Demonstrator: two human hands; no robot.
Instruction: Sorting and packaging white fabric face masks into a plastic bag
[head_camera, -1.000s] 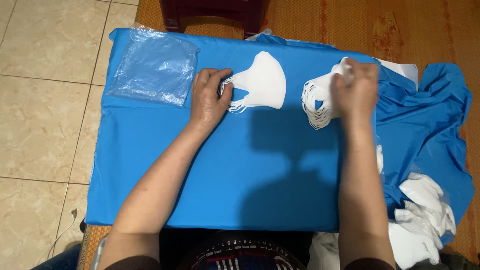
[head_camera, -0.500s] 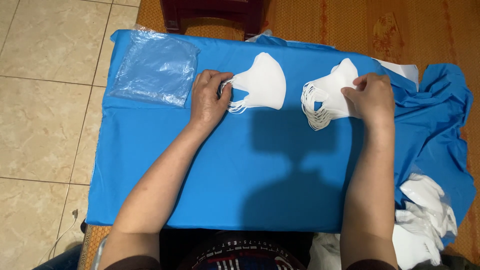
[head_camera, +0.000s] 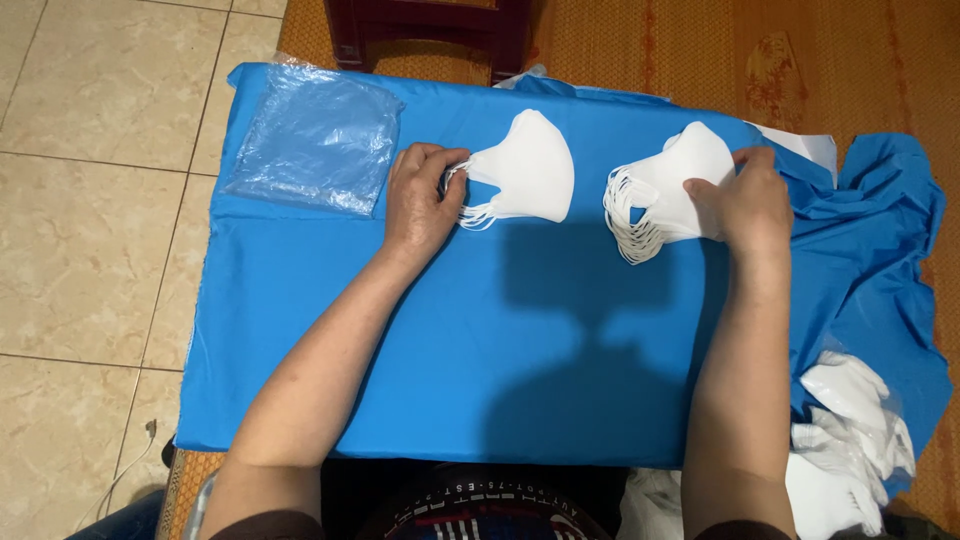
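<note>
Two stacks of white face masks lie on a table under a blue cloth (head_camera: 520, 340). My left hand (head_camera: 420, 200) pinches the ear loops at the left end of the left mask stack (head_camera: 530, 170). Over the right half of the right mask stack (head_camera: 665, 185) rests my right hand (head_camera: 745, 205), fingers curled on its edge. Ear loops fan out from that stack's left side.
A clear plastic bag (head_camera: 315, 140) lies on the cloth's far left corner. More white masks (head_camera: 850, 430) are heaped at the lower right by the bunched blue cloth (head_camera: 890, 250). A dark wooden stool (head_camera: 430, 30) stands beyond the table. Tile floor on the left, woven mat at the back.
My right hand slid from on top of the right stack toward its right edge, uncovering more of the masks. The left hand stayed on the left stack's loops.
</note>
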